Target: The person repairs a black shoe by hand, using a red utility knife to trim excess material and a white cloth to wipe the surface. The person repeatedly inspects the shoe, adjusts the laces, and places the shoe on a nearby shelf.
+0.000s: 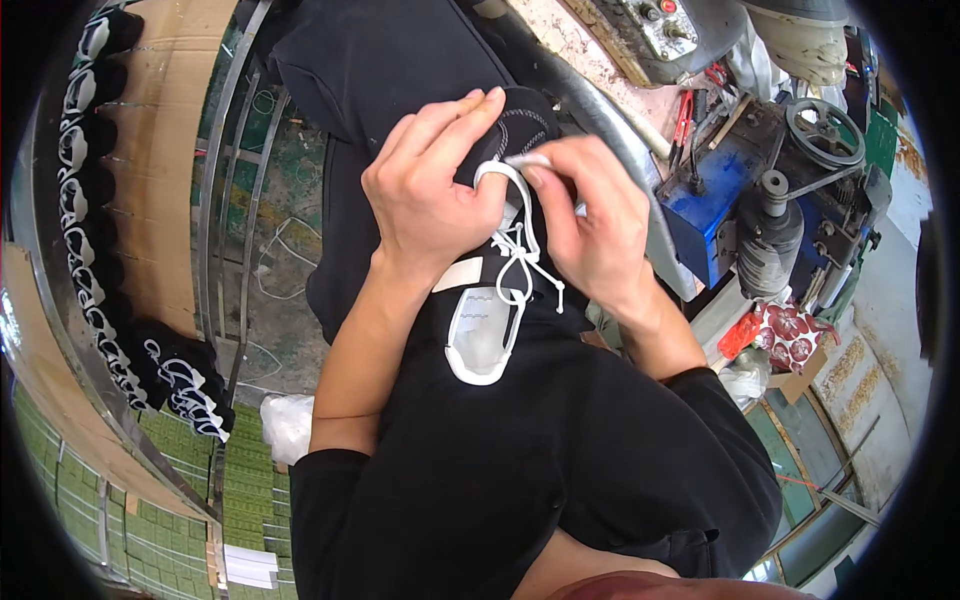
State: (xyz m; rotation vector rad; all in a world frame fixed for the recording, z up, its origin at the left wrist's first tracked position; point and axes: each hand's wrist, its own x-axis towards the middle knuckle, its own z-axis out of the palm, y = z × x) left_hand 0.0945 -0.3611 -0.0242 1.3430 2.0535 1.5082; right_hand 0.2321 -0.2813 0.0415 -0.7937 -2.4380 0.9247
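A black shoe (470, 272) with white lining and pale stitching near its toe lies on my lap, its opening toward me. My left hand (437, 178) is closed over the shoe's left side, fingers together near the toe. Around its thumb passes a loop of white shoelace (527, 215). My right hand (597, 208) pinches part of this lace between thumb and forefinger, just right of the left thumb. Lower down, a thin white cord tied in a bow (515, 258) hangs over the tongue area. My hands hide much of the shoe's middle.
Several black-and-white shoes stand in a row (75, 200) on a cardboard-lined rack (165, 170) at left. A machine with a wheel (825, 133) and a blue base is at right, near red-handled pliers (682, 122). A control box (660, 30) sits on the far bench.
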